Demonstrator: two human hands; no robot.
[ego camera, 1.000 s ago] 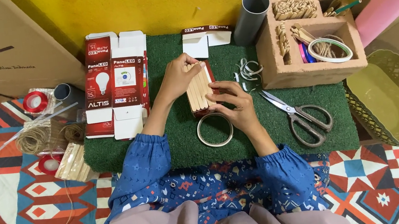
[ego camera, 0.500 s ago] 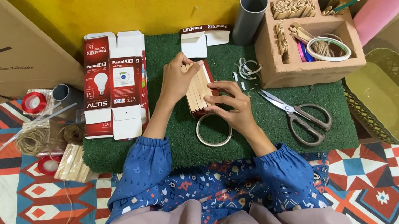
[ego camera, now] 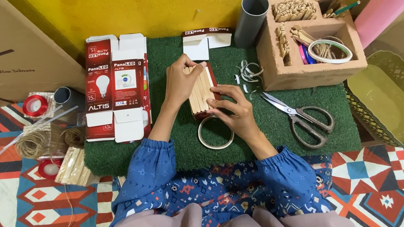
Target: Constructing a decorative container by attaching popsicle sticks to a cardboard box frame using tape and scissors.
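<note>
A small red box faced with pale wooden craft sticks [ego camera: 203, 91] rests on a green turf mat [ego camera: 266, 126]. My left hand [ego camera: 181, 81] lies over its upper left side, fingers pressing on the sticks. My right hand [ego camera: 231, 108] grips its lower right corner. Just below the box lies a roll of clear tape [ego camera: 215, 133], partly under my right hand.
A flattened red and white carton [ego camera: 116, 88] lies left of the box. Scissors [ego camera: 301, 116], a grey tube [ego camera: 251, 18] and a wooden organiser [ego camera: 315, 41] with sticks and tape sit to the right. A green basket [ego camera: 397, 98] stands far right. Twine and tape rolls [ego camera: 40, 129] lie far left.
Both hands stay on the stick-covered box; the fingers have shifted only slightly along the sticks.
</note>
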